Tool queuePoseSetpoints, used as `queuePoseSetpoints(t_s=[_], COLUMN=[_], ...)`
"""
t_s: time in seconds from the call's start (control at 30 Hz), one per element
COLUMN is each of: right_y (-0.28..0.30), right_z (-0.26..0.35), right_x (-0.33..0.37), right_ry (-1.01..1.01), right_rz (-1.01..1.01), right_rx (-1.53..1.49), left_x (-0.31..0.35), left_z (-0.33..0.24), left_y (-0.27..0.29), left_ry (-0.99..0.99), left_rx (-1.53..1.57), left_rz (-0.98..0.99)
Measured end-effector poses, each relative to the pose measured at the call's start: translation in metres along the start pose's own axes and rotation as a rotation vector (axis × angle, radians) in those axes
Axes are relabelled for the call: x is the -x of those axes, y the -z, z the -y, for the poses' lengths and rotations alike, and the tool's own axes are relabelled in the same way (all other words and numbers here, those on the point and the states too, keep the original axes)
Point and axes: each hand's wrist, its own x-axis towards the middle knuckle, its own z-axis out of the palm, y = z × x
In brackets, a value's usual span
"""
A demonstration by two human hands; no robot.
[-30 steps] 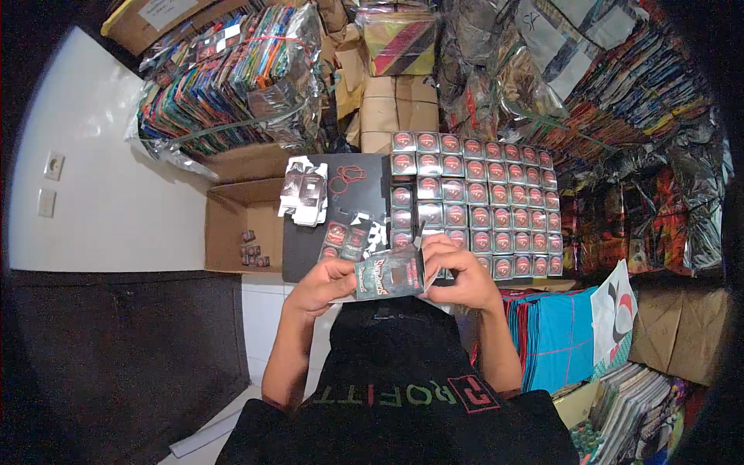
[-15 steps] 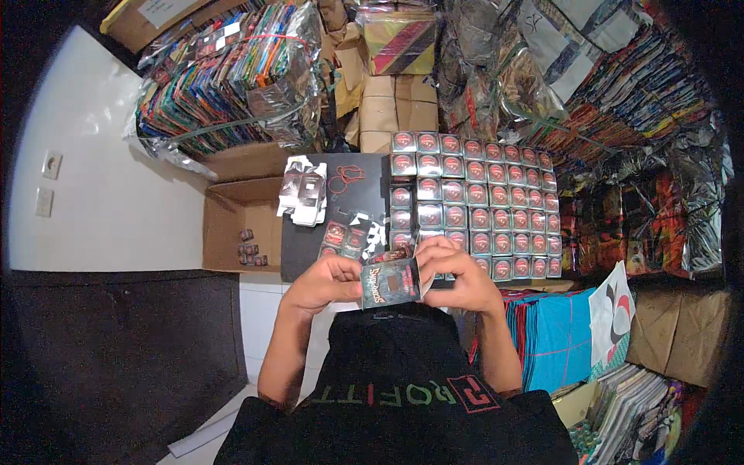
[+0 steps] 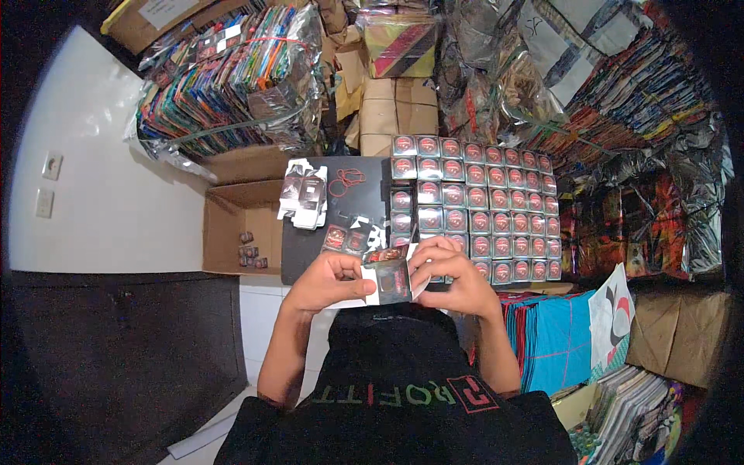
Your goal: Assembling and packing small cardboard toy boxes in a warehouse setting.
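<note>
Both of my hands hold one small flat-folded carton point(image 3: 391, 281), grey and dark with white flaps, just above my chest. My left hand point(image 3: 329, 280) grips its left side with the thumb on top. My right hand point(image 3: 452, 275) grips its right edge, fingers curled over the flap. Right beyond my hands lies a black board point(image 3: 364, 201) with a few loose cartons and red rubber bands point(image 3: 346, 183). A stack of unfolded carton blanks point(image 3: 304, 194) lies at the board's left.
A grid of several finished small red-and-grey boxes point(image 3: 488, 205) fills the right of the board. An open cardboard box point(image 3: 236, 232) with a few small items stands to the left. Wrapped stacks of colourful packs and brown cartons crowd the back and right. A white wall is at left.
The carton between my hands has turned and flattened, its white flaps showing now. My hands stay in the same place close to my chest.
</note>
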Motion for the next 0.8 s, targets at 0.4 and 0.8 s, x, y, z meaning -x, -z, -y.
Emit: queuePoseSetpoints(t_s=[0.4,0.8], right_y=[0.001,-0.011], right_z=[-0.001,0.002], right_x=[-0.001,0.004], right_ry=[0.047,0.039], right_rz=[-0.107,-0.151], right_rx=[0.016,0.058], left_x=[0.003,0.006], left_z=[0.000,0.004], left_y=[-0.002,-0.008], left_ry=[-0.018,0.061], left_rx=[-0.025,0.002], left_rz=[0.019,-0.121])
